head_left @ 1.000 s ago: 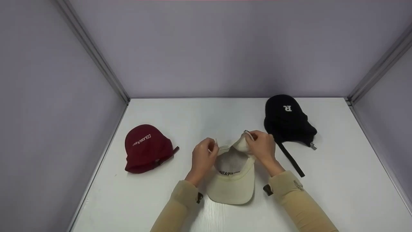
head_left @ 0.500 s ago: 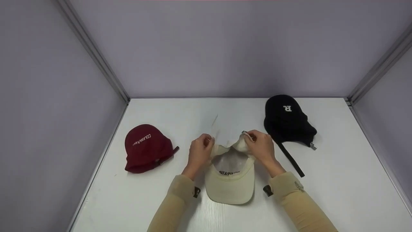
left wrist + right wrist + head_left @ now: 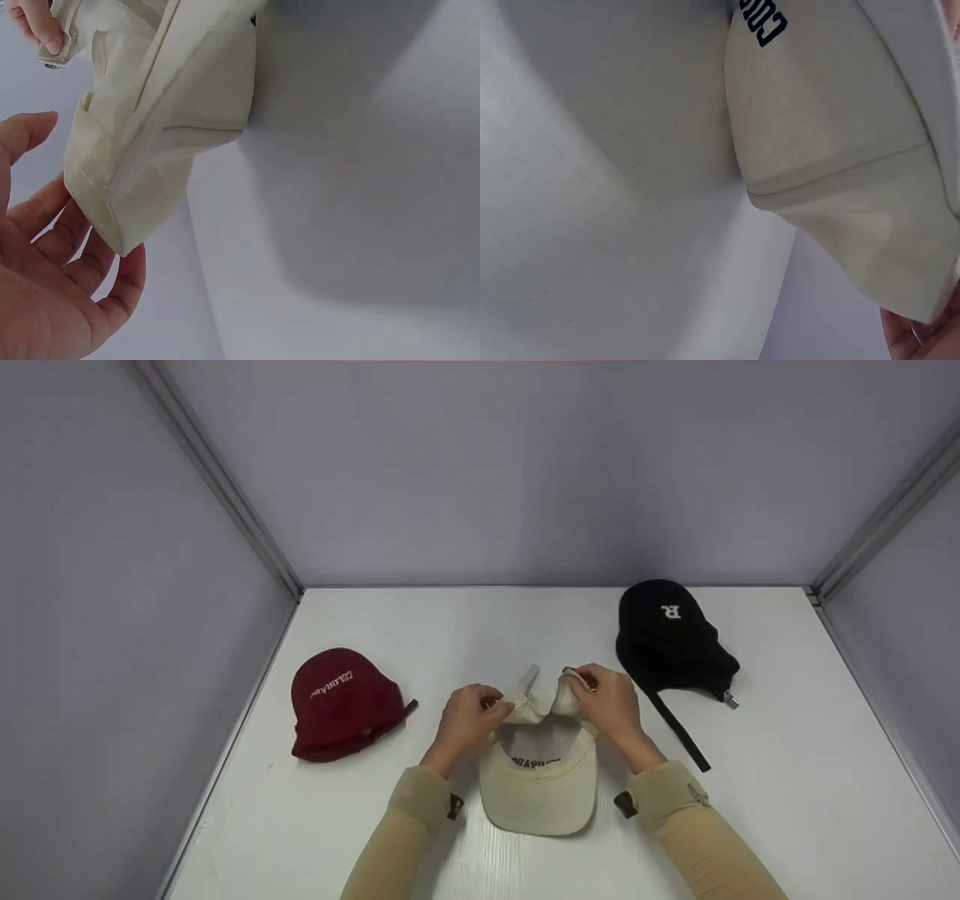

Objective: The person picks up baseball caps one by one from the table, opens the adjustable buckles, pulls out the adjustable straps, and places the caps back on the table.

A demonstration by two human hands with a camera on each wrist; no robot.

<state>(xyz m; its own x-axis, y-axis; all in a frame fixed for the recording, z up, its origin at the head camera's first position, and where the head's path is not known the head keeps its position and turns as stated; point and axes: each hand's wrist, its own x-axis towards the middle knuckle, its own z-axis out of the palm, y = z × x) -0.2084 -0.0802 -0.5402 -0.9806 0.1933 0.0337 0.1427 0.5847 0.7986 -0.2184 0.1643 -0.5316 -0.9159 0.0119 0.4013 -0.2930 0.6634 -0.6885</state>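
Observation:
A cream baseball cap (image 3: 537, 802) lies in front of me on the white table, brim toward me, its hollow and dark lettering facing up. My left hand (image 3: 469, 718) is at the left side of its back opening. In the left wrist view several fingers (image 3: 124, 289) rest behind the fabric, while the thumb stands apart from it. My right hand (image 3: 611, 697) pinches the opposite back edge, close to a small metal buckle (image 3: 52, 66). A loose pale strap (image 3: 531, 679) sticks up between the hands. The right wrist view shows the cap's crown (image 3: 817, 112) from outside.
To the left lies a dark red cap (image 3: 345, 705) with white lettering and a short strap. A black cap (image 3: 667, 637) with a white R is at the back right, its long strap (image 3: 679, 733) trailing near my right wrist. Grey walls (image 3: 480, 472) enclose the table.
My left hand has let the strap out of its fingertips and come slightly down onto the cap's back edge. The strap now stands farther right. My right hand stays almost still.

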